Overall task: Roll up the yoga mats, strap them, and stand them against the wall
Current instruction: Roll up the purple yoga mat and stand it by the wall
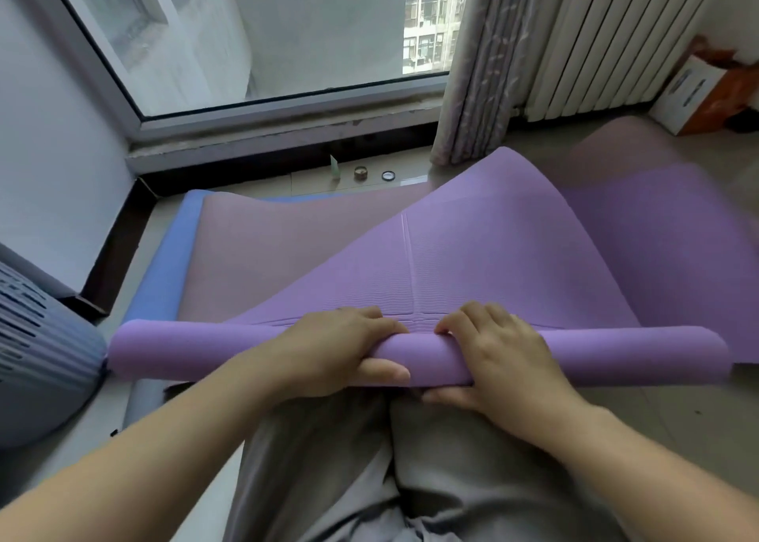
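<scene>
Grey slatted thing: far left on the floor, just beside the end of the roll. Not part of the job.
Blue mat: flat on the floor, only its left edge poking out from under the stack.
Pinkish layer: lying on the blue one. Can't tell if it's a separate mat or another face of the purple one.
Purple mat: the one being worked. Its near end is wound into a roll lying crossways right in front of the knees, and the loose sheet arches up off the floor behind it toward the window.
Left hand: fingers curled over the top of the roll, thumb tucked along the front, gripping near the middle.
Right hand: same deal, wrapped around the roll just right of centre, thumb underneath.
How it'll handle: looks like light, squishy ribbed foam, so grippy rather than slick, but probably springy and keen to unwind if let go.
Where to grab: I'd spread the hands wider toward the ends, since both sit mid-roll and the ends could go cone-shaped.
Curtain, radiator, box: back right, well apart from the roll.
</scene>
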